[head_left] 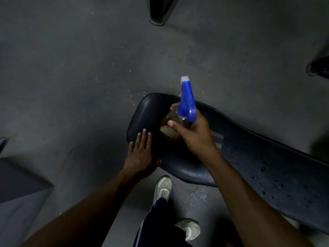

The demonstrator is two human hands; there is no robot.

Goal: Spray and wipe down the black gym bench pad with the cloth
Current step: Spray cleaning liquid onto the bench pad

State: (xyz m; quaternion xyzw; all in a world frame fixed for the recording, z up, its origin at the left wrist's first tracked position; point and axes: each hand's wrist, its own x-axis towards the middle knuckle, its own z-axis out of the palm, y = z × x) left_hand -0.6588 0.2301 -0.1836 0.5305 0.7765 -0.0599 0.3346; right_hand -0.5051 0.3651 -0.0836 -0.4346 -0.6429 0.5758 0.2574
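Head view: right hand (pixel 194 132) grips a spray bottle (pixel 178 125) above the bench pad (pixel 249 157); left hand (pixel 142 154) rests flat, fingers straight, at the pad's near end. Pad's long axis runs rightward; no cloth visible.

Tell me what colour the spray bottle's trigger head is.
Blue, with a white nozzle tip, on the spray bottle in the right hand; head view.

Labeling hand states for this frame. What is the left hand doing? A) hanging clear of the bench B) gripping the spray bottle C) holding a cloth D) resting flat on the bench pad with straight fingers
D: the left hand lies flat, fingers straight, on the end of the black bench pad, while the right hand holds the spray bottle; no cloth shows in either hand.
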